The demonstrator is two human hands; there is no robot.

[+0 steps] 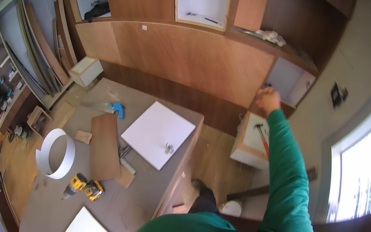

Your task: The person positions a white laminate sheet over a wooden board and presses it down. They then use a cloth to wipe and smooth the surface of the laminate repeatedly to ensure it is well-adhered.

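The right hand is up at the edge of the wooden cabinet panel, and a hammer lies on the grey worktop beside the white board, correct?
Not quite. In the head view the hammer lies on the small white box below the right hand, not on the worktop.

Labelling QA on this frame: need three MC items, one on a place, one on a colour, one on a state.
1. Where does the hammer lie?
A. On the small white box
B. On the floor by the drill
C. In the top cabinet

2. What colour is the sleeve of the raised arm?
A. Red
B. Green
C. White

3. What is the right hand doing?
A. Lying flat on the workbench
B. Holding the drill
C. Raised up at the edge of the brown wall panel

Answers:
1 A: the hammer rests on top of the white box beside the arm.
2 B: the sleeve is plainly green.
3 C: the hand is up at the panel edge, far from the yellow drill on the workbench; whether its grip is closed cannot be told.
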